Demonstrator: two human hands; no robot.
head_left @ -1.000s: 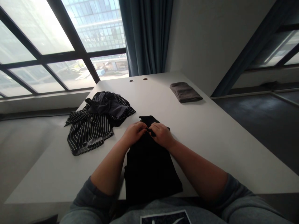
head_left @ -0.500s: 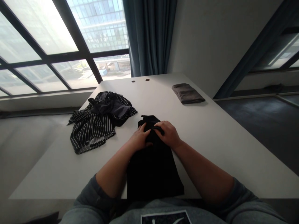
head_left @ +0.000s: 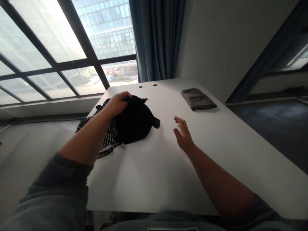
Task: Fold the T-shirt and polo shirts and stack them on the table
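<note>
Black cloth (head_left: 136, 123) is what I pick out in the head view, bunched and slightly blurred, left of centre at the striped garment (head_left: 111, 134). My left hand (head_left: 119, 103) pinches its upper edge, thumb and fingers closed on the fabric; the cloth covers part of the stripes, and I cannot tell whether it touches them. My right hand (head_left: 183, 133) is spread, thumb apart from the curved fingers, over the white table (head_left: 154, 179), apart from the black cloth on its right side. Farther back on the right I see a folded grey cloth (head_left: 198, 98) lying flat. Beyond the table's far edge hangs a blue curtain (head_left: 158, 38) beside the window (head_left: 115, 29).
</note>
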